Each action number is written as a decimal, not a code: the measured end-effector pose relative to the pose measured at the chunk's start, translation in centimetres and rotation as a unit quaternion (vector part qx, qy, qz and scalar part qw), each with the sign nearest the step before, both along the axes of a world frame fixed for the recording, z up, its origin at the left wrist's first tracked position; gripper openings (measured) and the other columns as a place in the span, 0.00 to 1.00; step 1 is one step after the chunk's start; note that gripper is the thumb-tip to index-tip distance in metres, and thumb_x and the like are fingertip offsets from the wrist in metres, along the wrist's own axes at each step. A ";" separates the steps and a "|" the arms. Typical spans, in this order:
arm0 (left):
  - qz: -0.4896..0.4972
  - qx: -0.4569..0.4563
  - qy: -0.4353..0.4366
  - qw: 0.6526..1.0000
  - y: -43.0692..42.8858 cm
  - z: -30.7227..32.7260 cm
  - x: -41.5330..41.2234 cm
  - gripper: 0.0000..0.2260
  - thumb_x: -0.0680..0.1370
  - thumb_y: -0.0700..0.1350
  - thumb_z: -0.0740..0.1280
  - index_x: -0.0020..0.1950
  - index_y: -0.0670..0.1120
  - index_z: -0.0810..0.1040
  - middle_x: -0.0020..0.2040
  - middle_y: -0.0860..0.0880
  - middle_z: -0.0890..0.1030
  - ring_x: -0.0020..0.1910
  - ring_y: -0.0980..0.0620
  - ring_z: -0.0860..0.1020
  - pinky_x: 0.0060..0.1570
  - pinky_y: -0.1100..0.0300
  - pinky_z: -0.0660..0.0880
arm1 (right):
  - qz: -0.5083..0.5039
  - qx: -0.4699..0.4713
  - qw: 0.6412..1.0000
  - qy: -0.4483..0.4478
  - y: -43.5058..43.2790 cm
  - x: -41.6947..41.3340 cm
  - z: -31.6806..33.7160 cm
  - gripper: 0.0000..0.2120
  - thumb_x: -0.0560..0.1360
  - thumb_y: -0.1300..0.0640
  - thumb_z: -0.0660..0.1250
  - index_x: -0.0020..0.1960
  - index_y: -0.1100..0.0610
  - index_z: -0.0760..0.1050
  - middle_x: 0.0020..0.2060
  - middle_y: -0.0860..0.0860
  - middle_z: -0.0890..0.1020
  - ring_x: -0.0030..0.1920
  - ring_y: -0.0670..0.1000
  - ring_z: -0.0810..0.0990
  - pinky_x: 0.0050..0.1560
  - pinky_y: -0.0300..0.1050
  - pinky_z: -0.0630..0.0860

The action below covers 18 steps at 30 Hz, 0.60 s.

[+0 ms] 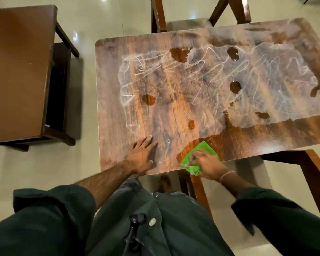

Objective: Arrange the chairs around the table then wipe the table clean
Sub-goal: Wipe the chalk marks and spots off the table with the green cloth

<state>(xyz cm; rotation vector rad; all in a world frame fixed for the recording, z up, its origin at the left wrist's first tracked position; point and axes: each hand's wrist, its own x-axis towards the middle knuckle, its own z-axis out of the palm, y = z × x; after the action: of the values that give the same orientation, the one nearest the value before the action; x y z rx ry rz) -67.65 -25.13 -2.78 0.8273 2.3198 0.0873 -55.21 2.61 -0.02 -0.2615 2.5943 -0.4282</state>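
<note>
1. Running its long axis from 8 o'clock to 2 o'clock, the table (174, 111) fills the centre. Its right end is cut off by the frame.
2. Surface: wood grain under white scribbled streaks (220, 71) and dark wet patches (235, 87).
3. Green cloth (201, 149): crumpled, at the table's 6 o'clock edge, lengthwise toward 1 o'clock. The right hand (206, 163) grips it with curled fingers and hides its middle.
4. Left hand (142, 154): flat on the table at the cloth's 9 o'clock, fingers straight, pointing to 1 o'clock.
5. Far chair (157, 15) at 12 o'clock and near chair (314, 169) at 4 o'clock are both partly hidden beneath the table.
</note>
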 end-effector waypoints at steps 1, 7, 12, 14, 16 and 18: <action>0.005 0.000 -0.001 1.000 -0.2 0.0 0.1 0.37 0.80 0.55 0.65 0.83 0.54 0.48 0.83 0.50 0.41 0.81 0.46 0.42 0.78 0.43 0.43 | -0.007 0.007 1.000 -0.007 0.9 -0.2 0.2 0.17 0.77 0.55 0.66 0.66 0.47 0.78 0.62 0.49 0.74 0.63 0.50 0.70 0.65 0.46 0.68; 0.028 0.016 -0.005 0.999 -0.7 0.1 0.4 0.37 0.79 0.55 0.66 0.83 0.53 0.50 0.83 0.50 0.42 0.82 0.46 0.43 0.78 0.42 0.44 | -0.126 0.031 0.991 0.040 -2.9 -2.1 -1.6 0.26 0.74 0.62 0.67 0.71 0.50 0.72 0.62 0.51 0.73 0.61 0.54 0.71 0.65 0.49 0.69; 0.030 0.021 -0.002 0.999 -1.1 -0.1 0.6 0.36 0.80 0.56 0.65 0.83 0.54 0.49 0.83 0.50 0.43 0.81 0.46 0.43 0.78 0.41 0.44 | 0.035 0.003 0.999 -0.001 -0.5 -1.3 -0.8 0.20 0.76 0.55 0.68 0.68 0.51 0.76 0.63 0.51 0.75 0.60 0.52 0.75 0.62 0.48 0.73; 0.037 0.022 -0.008 0.999 -1.2 0.1 0.7 0.36 0.80 0.55 0.64 0.83 0.53 0.48 0.83 0.50 0.42 0.81 0.46 0.42 0.78 0.41 0.44 | -0.075 0.029 0.997 0.022 -0.7 -2.7 -1.1 0.19 0.75 0.56 0.70 0.66 0.54 0.77 0.60 0.54 0.77 0.57 0.54 0.78 0.59 0.48 0.74; 0.042 0.022 -0.008 0.999 -1.1 0.1 0.9 0.36 0.80 0.55 0.64 0.83 0.53 0.48 0.83 0.50 0.42 0.81 0.46 0.42 0.78 0.42 0.43 | -0.161 0.028 0.986 0.040 -3.0 -3.6 -1.6 0.22 0.73 0.60 0.70 0.67 0.55 0.76 0.57 0.56 0.77 0.56 0.58 0.78 0.60 0.51 0.74; 0.044 0.020 -0.009 0.999 -1.1 0.2 1.0 0.36 0.80 0.55 0.64 0.83 0.53 0.48 0.83 0.50 0.42 0.81 0.46 0.42 0.78 0.42 0.43 | -0.115 0.015 0.992 0.051 -5.0 -3.2 -2.0 0.27 0.73 0.63 0.68 0.71 0.52 0.72 0.59 0.54 0.74 0.59 0.56 0.74 0.63 0.51 0.73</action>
<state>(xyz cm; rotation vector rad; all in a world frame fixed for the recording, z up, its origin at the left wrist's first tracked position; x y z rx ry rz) -66.66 -26.25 -2.57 0.7415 2.3444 0.1791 -58.46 -2.39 -2.01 0.0279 2.7397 -0.4653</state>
